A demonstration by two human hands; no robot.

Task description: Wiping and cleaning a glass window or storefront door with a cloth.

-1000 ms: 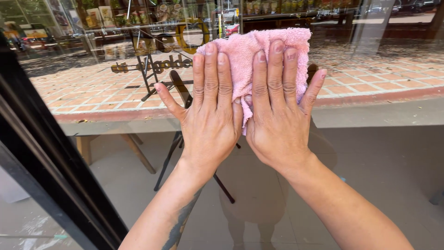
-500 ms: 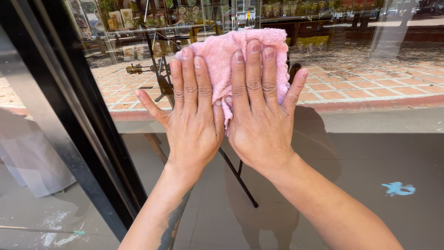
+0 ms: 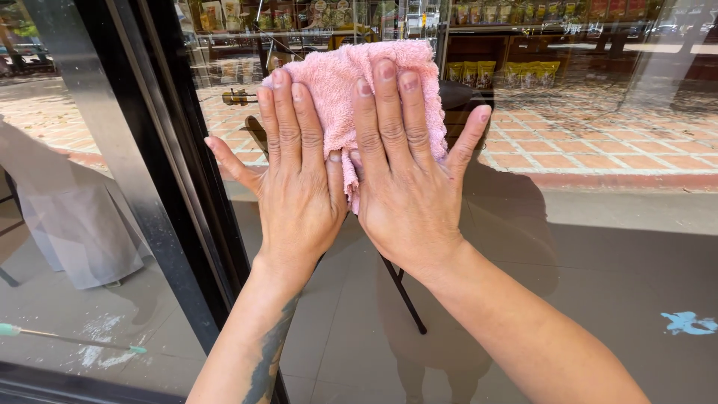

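A pink fluffy cloth is pressed flat against a glass pane. My left hand lies on the cloth's left part, fingers spread and pointing up. My right hand lies beside it on the cloth's right part, thumb stretched out to the right. Both palms push the cloth onto the glass, and the two hands touch side by side. The lower edge of the cloth hangs out between them.
A black door frame runs slantwise just left of my left hand. The glass reflects a brick pavement, shop shelves and a folding stand. A blue mark sits low on the right.
Both hands and the cloth have slid left across the glass, closer to the black frame. The grip on the cloth is unchanged.
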